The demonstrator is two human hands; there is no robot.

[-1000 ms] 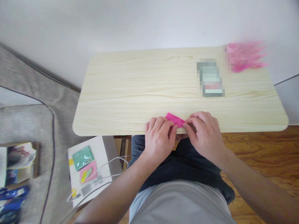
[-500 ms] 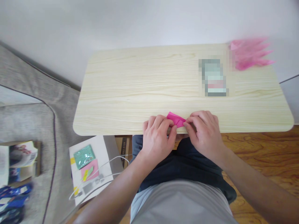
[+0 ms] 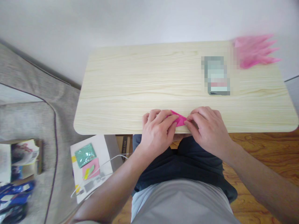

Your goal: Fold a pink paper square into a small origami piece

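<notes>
A small folded piece of pink paper (image 3: 179,118) lies at the near edge of a light wooden table (image 3: 140,81). My left hand (image 3: 157,132) pinches its left end, with curled fingers covering much of it. The paper's right end is pinched by my right hand (image 3: 206,127), thumb and forefinger pressed together on it. Only a small pink wedge shows between the two hands.
A pile of pink folded paper pieces (image 3: 255,51) sits at the table's far right corner, beside a blurred-out flat object (image 3: 217,76). A grey sofa (image 3: 25,118) stands to the left, with a white box, packets and a cable (image 3: 90,165) below the table edge.
My left fingers have slid further over the pink paper, so less of it shows. The view has shifted slightly; both hands stay at the table's near edge.
</notes>
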